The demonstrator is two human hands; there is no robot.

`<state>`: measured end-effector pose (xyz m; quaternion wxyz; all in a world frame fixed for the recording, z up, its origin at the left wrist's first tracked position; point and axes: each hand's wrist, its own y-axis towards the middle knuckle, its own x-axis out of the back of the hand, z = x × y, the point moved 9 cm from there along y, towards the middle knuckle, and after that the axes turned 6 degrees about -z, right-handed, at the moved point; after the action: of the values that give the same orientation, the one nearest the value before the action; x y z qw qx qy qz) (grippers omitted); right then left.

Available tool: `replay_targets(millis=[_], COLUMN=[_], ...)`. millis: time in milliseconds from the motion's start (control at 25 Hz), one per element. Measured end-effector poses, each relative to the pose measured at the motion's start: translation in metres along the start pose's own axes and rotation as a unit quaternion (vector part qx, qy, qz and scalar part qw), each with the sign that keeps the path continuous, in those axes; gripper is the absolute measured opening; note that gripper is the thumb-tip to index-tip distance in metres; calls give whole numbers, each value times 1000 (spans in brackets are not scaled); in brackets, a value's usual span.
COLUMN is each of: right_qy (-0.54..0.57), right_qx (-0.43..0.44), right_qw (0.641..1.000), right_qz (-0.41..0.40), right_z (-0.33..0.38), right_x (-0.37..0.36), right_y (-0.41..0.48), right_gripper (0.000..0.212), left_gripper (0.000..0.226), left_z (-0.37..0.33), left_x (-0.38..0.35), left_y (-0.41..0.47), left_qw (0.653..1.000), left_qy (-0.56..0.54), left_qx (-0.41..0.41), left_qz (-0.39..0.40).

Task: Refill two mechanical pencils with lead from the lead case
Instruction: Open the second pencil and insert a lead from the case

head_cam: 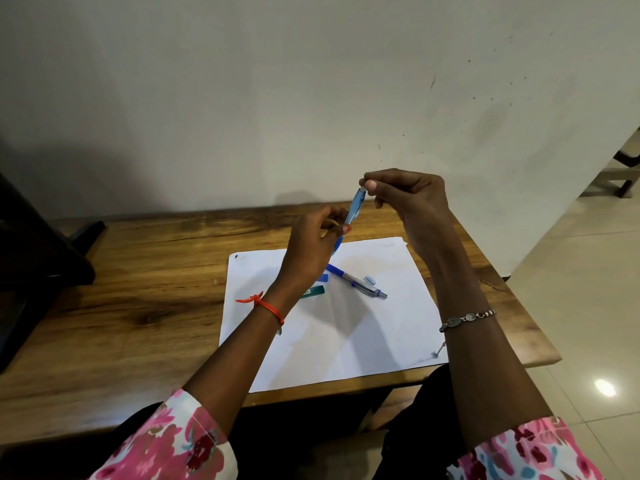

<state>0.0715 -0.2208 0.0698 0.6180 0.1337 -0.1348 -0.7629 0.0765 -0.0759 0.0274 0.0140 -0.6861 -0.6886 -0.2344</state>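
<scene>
Left hand (313,237) gripped my pencil (354,209) tilted upright at frame centre; right hand (405,195) pinched closed directly above its top end, contents indiscernible.

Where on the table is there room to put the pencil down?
The near part of the white paper, between the two forearms, is bare. So is the wooden table left of the paper. It is crowded mid-sheet, where the second pencil, the green lead case and a small blue cap lie.

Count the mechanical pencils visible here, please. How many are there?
2. One blue pencil is held upright in the air by the left hand, with the right hand at its top. The second pencil lies on the white paper.
</scene>
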Motion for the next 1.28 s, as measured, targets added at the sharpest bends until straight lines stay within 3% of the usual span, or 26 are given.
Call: replay_targets(millis=[840,1280], right_qy=[-86,-74], right_qx=[47,36], right_qw=[995,996], right_qz=[26,46], right_z=[10,5], right_x=[-4,-6], right_y=[-3,-2], right_gripper=[21,22], left_gripper=[15,15], left_z=[-5,-2], left_x=[4,5], left_y=[-2,-1], left_qw=[999,999], left_qy=[31,22], left_qx=[-36,-33], left_qz=[-6,-18])
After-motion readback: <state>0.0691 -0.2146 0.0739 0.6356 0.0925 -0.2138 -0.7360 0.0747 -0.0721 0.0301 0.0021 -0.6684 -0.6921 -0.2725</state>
